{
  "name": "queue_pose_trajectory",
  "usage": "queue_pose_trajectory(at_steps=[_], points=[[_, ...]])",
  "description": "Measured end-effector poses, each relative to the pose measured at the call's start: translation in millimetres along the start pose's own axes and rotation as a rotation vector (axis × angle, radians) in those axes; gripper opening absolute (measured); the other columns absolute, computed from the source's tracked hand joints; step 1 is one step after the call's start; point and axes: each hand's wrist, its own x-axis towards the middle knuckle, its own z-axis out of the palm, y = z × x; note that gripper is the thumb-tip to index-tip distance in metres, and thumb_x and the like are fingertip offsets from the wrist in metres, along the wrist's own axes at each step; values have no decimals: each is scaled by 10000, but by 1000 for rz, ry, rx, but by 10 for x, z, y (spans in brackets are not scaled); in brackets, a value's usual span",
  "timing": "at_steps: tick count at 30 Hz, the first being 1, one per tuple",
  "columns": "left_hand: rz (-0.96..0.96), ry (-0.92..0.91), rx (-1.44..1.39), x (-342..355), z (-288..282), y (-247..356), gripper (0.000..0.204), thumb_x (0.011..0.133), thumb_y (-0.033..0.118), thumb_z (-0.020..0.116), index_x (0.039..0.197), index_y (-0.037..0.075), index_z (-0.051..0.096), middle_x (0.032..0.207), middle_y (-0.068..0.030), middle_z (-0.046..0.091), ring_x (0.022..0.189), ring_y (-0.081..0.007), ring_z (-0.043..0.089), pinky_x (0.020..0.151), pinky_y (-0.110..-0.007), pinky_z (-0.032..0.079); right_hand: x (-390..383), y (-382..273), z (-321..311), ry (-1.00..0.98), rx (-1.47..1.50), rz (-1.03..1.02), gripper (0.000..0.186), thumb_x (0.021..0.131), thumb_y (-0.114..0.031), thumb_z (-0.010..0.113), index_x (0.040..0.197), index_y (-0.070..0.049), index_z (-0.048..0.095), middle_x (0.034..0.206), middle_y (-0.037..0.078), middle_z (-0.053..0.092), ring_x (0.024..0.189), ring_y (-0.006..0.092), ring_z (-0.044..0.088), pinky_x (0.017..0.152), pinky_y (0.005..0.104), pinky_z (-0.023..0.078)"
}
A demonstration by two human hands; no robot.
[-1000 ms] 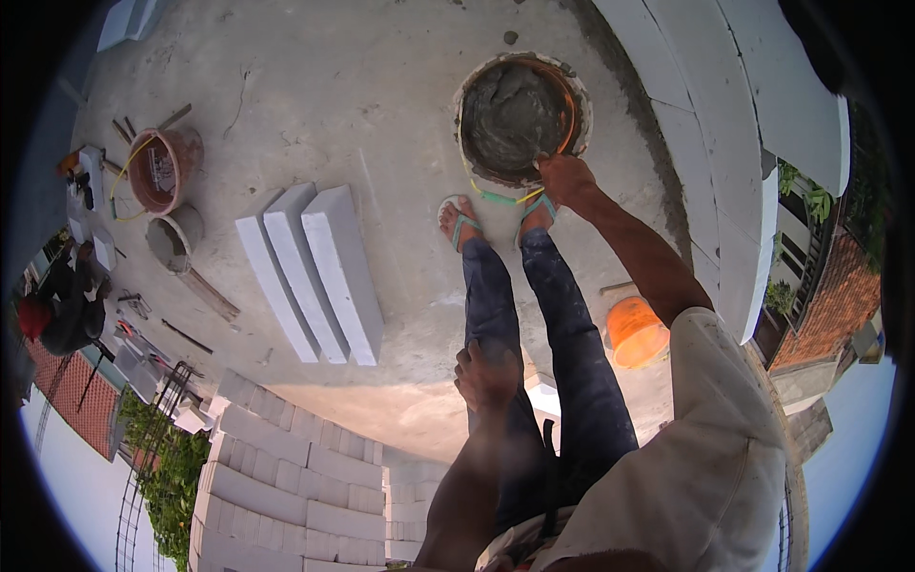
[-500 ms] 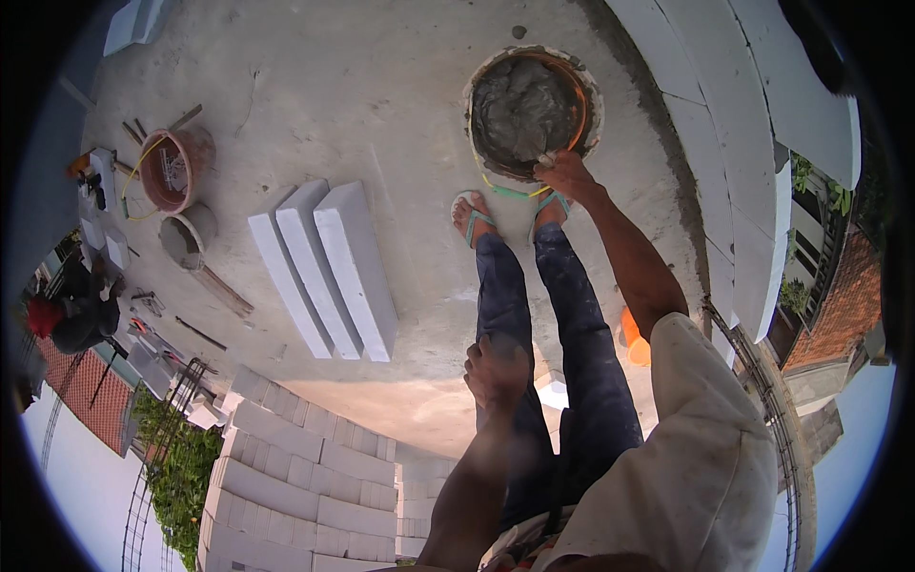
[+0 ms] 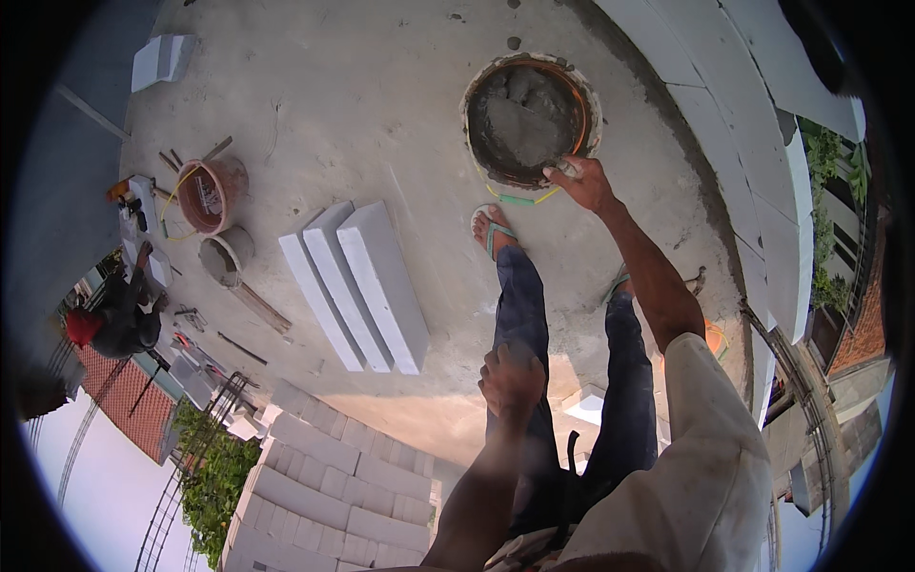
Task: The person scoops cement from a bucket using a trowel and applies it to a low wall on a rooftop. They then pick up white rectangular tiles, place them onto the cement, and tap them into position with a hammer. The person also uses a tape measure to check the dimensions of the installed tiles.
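My right hand point(image 3: 577, 181) is closed on the near rim of a bucket point(image 3: 588, 124) full of wet grey mortar point(image 3: 524, 114). The bucket's yellow handle with a green grip point(image 3: 517, 199) hangs down on the near side. My left hand point(image 3: 513, 379) is lower, over my left trouser leg, fingers curled; what is inside them, if anything, is hidden. My left sandalled foot point(image 3: 494, 232) is near the bucket, my right foot point(image 3: 618, 286) farther back. Three long white blocks point(image 3: 381, 286) lie side by side on the concrete floor to the left.
A worker in a red head covering point(image 3: 114, 319) crouches at far left among tools. Also left are a reddish bucket point(image 3: 219, 195) and a grey container point(image 3: 224, 262). Stacked white blocks point(image 3: 334, 496) are behind me, a white block wall point(image 3: 724, 153) curves along the right, and an orange bucket point(image 3: 715, 340) is partly hidden.
My right foot has stepped back from beside the left one. The view has shifted slightly. My right hand stays at the mortar bucket's rim and my left hand over my leg.
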Motion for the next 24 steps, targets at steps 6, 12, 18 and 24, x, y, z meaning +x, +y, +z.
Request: queue_pose_trajectory(at_steps=[6, 12, 18, 24], points=[[-79, 72, 31, -218, 321, 157, 753, 829, 471, 748, 1447, 75, 580, 1406, -184, 592, 1287, -396, 596, 1081, -528, 485, -388, -585, -243, -52, 115, 181, 643, 872, -447, 850, 1269, 41, 715, 1136, 244, 766, 1101, 265, 731, 979, 379, 552], [23, 161, 165, -345, 444, 313, 749, 831, 475, 742, 1449, 81, 588, 1394, -184, 604, 1263, -396, 616, 1058, -525, 507, -1467, -206, -1203, 141, 200, 198, 435, 922, -404, 822, 1028, 2, 712, 820, 102, 652, 793, 170, 600, 756, 372, 512], [98, 248, 279, -409, 513, 436, 703, 842, 466, 734, 1406, 66, 609, 1334, -179, 625, 1220, -393, 629, 1037, -507, 503, -2336, 33, -2612, 522, 181, 200, 366, 981, -318, 723, 1136, 10, 673, 819, 115, 643, 737, 207, 597, 725, 389, 499], [93, 301, 357, -437, 598, 447, 695, 846, 470, 734, 1391, 57, 612, 1348, -172, 619, 1224, -393, 621, 1026, -515, 509, -2257, -47, -3706, 775, -614, 38, 387, 937, -159, 671, 1294, -8, 667, 1039, 171, 692, 891, 336, 721, 802, 438, 591]])
